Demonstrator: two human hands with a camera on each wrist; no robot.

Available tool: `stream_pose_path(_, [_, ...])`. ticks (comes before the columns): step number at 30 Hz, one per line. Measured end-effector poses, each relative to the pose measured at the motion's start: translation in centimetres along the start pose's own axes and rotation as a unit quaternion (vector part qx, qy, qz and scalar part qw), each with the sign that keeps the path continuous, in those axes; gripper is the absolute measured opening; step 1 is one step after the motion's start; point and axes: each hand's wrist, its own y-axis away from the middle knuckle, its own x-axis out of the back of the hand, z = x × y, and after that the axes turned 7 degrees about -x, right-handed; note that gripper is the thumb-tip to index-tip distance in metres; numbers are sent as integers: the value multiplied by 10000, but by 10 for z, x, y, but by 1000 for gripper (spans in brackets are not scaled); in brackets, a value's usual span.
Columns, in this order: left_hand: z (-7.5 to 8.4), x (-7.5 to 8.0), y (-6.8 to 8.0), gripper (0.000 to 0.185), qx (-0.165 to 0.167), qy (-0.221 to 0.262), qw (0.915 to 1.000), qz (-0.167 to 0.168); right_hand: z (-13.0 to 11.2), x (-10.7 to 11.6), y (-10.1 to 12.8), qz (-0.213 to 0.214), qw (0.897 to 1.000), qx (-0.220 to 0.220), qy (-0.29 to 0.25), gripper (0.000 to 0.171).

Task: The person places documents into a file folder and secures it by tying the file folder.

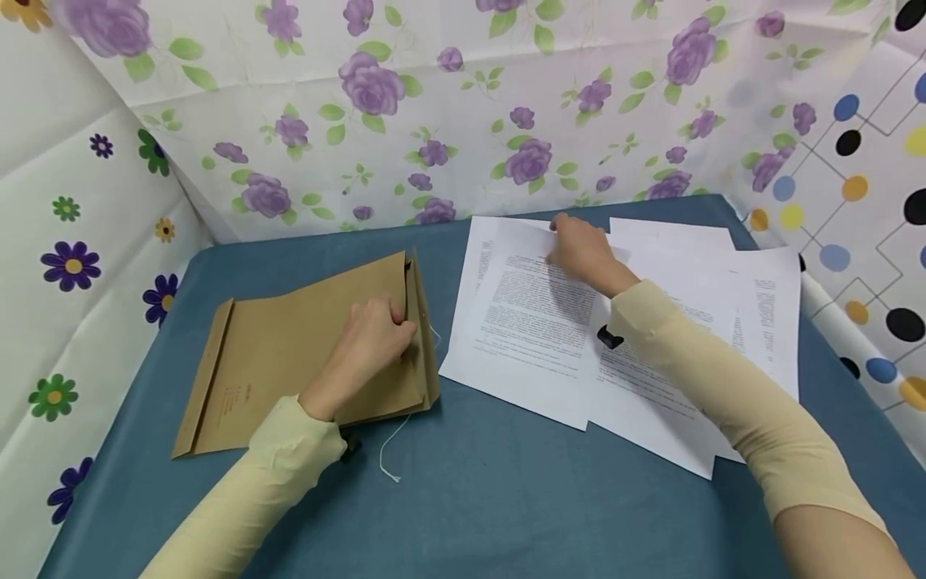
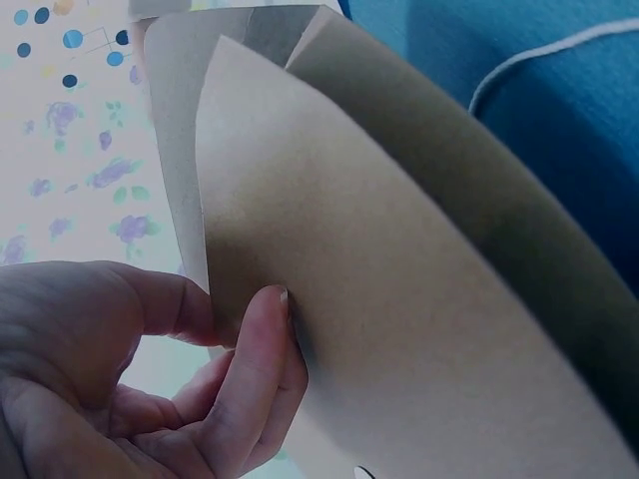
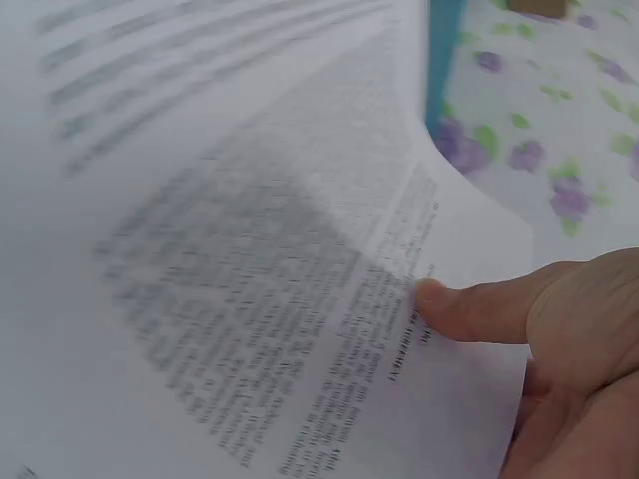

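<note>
The left hand (image 1: 372,334) gripped the open mouth of the brown envelope (image 1: 289,362), its thumb (image 2: 250,369) and fingers pinching one wall of the paper so the mouth gaped toward the right; the right hand (image 1: 582,249) pinched the far edge of the top printed sheet (image 1: 528,314), its thumb (image 3: 469,309) pressed on the text and the fingers curled beneath, the edge lifted a little. The envelope lay on the left half of the tabletop (image 1: 470,498), its long axis running left to right and tilted slightly away, its flap end toward the left edge; a white string (image 1: 394,450) trailed from its mouth toward the near edge. The sheets (image 1: 723,322) lay fanned over the right half, reaching the far right corner; the top sheet sat just right of the envelope's mouth, near it but apart, so the right hand was the nearer to the paper and the opening faced it; flowered cloth (image 1: 434,104) walled the far edge.
</note>
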Motion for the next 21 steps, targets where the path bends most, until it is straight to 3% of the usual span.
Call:
stream_pose_path(5, [-1, 0, -1, 17, -10, 14, 10000, -50, 6, 29, 12, -427, 9979, 296, -384, 17])
stream_pose_path(10, [-2, 0, -1, 16, -25, -13, 10000, -53, 21, 64, 24, -820, 9920, 597, -746, 40])
stream_pose_path(14, [-2, -1, 0, 15, -40, -6, 10000, -49, 34, 95, 37, -1100, 9859, 463, -1174, 41])
stream_pose_path(21, [-4, -1, 0, 14, -12, 11, 10000, 35, 55, 136, 53, -1629, 9630, 236, -2135, 30])
